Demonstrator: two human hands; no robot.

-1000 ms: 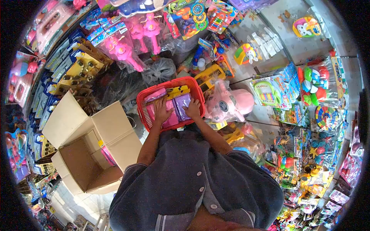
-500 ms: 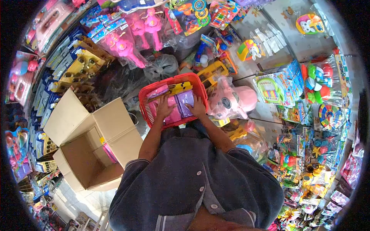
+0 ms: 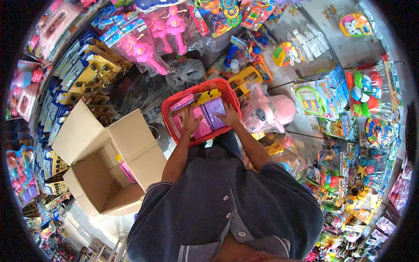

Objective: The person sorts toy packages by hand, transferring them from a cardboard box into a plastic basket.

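Red basket [image 3: 172, 114], plastic with slatted sides, sits low in front of the person among stacked toy packages, between an open cardboard box [image 3: 107, 170] on the left and a bagged pink plush toy [image 3: 269, 112] on the right. Inside lie flat packs: a purple pack [image 3: 216, 114], a pink pack [image 3: 202, 128] beside it, and a yellow pack [image 3: 208, 95] along the far edge. Judged from their look, the packs are light, thin and wrapped in glossy film, so probably slippery and a little flexible; taking them by the edges, thumb over and fingers under, looks safest. The basket itself seems stiff and light; its rim is the natural place to take hold. Left hand [image 3: 190, 121]: palm down on the pink pack, fingers spread and lying flat on it, not visibly curled around anything. Right hand [image 3: 230, 118]: resting at the near right edge of the purple pack, fingers extended and pressed against it; whether the thumb hooks under cannot be told. Both forearms reach straight forward and down from dark sleeves, elbows bent, wrists roughly level.
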